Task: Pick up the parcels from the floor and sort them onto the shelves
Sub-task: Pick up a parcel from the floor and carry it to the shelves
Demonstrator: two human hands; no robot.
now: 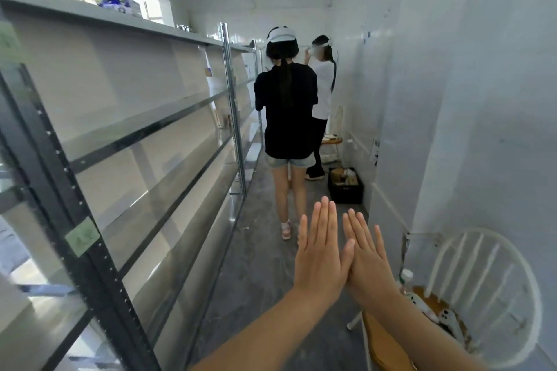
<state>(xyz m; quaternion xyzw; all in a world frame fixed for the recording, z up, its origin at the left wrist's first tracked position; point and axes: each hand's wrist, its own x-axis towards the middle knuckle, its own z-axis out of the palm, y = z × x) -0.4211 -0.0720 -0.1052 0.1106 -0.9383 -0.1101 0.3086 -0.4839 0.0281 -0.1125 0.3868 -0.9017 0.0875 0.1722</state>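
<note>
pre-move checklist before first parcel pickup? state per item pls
1. Hands free: ok. Left hand and right hand are flat, open and empty.
2. Parcel source located: ok. The black crate by the right wall holds boxes.
3. Aisle to the crate clear: not ok. A person in a black shirt stands in the way.
4. Shelf space free: ok. The near shelves look bare.
5. Parcel labels readable: cannot tell, too far.

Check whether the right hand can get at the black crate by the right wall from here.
Probably not yet. The right hand is held flat and empty, and the black crate sits well down the aisle. The floor between looks clear, though a person in black stands beside it.
</note>
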